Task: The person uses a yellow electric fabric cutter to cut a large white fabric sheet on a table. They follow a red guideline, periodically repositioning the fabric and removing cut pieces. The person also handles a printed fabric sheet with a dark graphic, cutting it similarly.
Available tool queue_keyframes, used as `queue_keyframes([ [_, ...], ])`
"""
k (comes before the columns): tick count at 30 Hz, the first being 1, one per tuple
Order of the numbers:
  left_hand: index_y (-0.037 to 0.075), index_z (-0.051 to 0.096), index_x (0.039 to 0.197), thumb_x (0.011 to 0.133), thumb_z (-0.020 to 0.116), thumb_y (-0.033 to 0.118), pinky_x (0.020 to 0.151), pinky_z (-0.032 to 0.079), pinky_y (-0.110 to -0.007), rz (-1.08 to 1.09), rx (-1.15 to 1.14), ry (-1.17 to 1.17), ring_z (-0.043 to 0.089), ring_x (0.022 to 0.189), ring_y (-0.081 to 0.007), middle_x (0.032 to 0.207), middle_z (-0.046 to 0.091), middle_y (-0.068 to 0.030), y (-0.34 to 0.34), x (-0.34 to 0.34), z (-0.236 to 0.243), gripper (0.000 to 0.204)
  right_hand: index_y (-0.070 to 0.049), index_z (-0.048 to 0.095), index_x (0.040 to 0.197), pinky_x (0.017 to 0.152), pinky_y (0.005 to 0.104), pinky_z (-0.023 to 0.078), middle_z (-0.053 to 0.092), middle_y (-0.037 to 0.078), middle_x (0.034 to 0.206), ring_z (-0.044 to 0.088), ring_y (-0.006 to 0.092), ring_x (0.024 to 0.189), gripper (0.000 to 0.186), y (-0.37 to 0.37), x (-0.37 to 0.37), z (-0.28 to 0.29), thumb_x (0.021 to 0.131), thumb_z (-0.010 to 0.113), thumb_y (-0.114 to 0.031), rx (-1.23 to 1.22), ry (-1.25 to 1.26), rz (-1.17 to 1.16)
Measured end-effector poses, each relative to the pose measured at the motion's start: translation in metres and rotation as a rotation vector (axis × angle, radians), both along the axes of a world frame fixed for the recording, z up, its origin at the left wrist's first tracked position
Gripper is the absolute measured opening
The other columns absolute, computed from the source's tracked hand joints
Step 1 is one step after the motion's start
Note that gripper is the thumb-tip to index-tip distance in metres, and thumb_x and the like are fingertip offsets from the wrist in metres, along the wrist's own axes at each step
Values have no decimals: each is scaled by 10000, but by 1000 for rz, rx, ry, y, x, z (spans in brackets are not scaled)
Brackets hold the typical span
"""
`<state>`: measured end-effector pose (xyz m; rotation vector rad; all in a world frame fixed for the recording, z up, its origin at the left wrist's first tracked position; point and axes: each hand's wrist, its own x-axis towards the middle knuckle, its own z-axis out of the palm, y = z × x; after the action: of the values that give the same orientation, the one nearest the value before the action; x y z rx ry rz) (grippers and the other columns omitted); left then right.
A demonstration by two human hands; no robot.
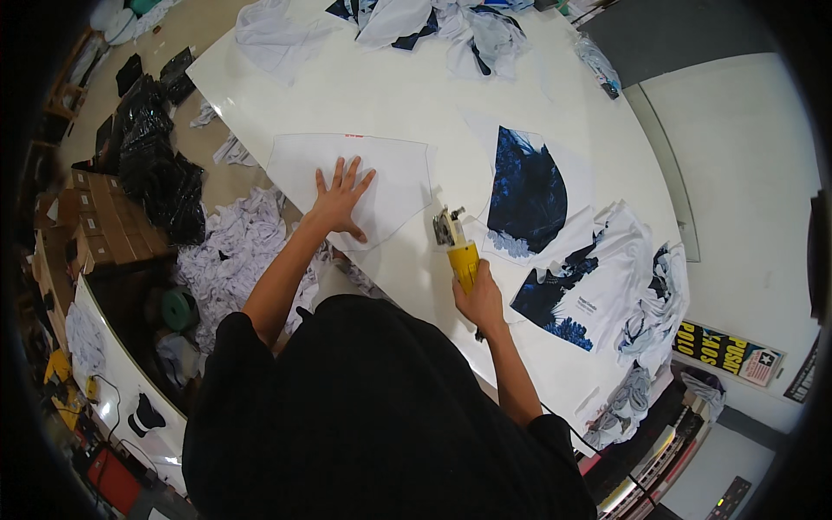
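Note:
My left hand (341,204) lies flat with fingers spread on a white fabric panel (394,173), which has a curved side and a small red mark at its top edge. My right hand (480,299) is wrapped round the yellow body of an electric fabric cutter (464,260). The cutter's metal head rests on the table just right of the white panel, apart from it. To the right of the cutter lies a dark blue printed fabric piece (527,195) with a rounded side. Below that, another blue and white printed piece (555,299) is spread out.
The white table (364,100) carries heaped fabric (399,22) at its far edge and crumpled printed cloth (637,286) at the right. A power cord (568,425) runs by my right arm. On the floor at left are white scraps (238,260), black plastic bags (147,130) and cardboard boxes (108,221).

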<state>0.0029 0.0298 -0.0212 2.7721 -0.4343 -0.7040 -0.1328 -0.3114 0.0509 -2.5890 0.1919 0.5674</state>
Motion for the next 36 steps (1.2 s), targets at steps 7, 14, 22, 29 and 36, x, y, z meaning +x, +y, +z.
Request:
queue_keyframes([
  [7, 282, 119, 1680, 395, 1009, 504, 1158, 4, -805, 14, -8, 24, -73, 1591, -448, 1750, -46, -150, -1, 2, 6, 1579, 22, 415, 1206, 825, 579, 548, 648, 345, 1096, 668, 528, 956, 496, 18, 47, 2, 920, 674, -289, 6, -50, 31],
  [14, 278, 133, 1678, 393, 1006, 515, 1161, -11, -800, 17, -44, -8, -76, 1592, -443, 1751, -49, -144, 2, -1, 0, 1571, 13, 411, 1186, 846, 579, 536, 646, 351, 1097, 664, 529, 965, 482, 21, 49, 2, 914, 677, -284, 0, -41, 18],
  [22, 276, 144, 1676, 394, 1006, 513, 1160, -16, -799, 16, -48, -3, -80, 1593, -440, 1751, -37, -147, 2, -1, -2, 1563, 38, 392, 1182, 774, 575, 543, 651, 384, 971, 661, 550, 891, 503, 29, 66, -7, 911, 686, -267, 15, -114, 53],
  [29, 275, 160, 1675, 387, 1010, 502, 1160, -29, -795, 28, -77, -25, -71, 1594, -440, 1752, -26, -150, 3, -3, -3, 1559, 43, 400, 1181, 821, 563, 549, 654, 362, 1019, 673, 522, 940, 500, 39, 95, -8, 910, 672, -278, 18, -102, 51],
  [36, 251, 179, 1670, 374, 996, 506, 1149, -5, -810, 17, -104, -50, -62, 1588, -461, 1744, 2, -169, 4, -3, -4, 1553, 60, 390, 1138, 761, 581, 555, 660, 403, 896, 672, 566, 846, 511, 42, 127, -18, 891, 681, -279, 22, -220, 77],
])
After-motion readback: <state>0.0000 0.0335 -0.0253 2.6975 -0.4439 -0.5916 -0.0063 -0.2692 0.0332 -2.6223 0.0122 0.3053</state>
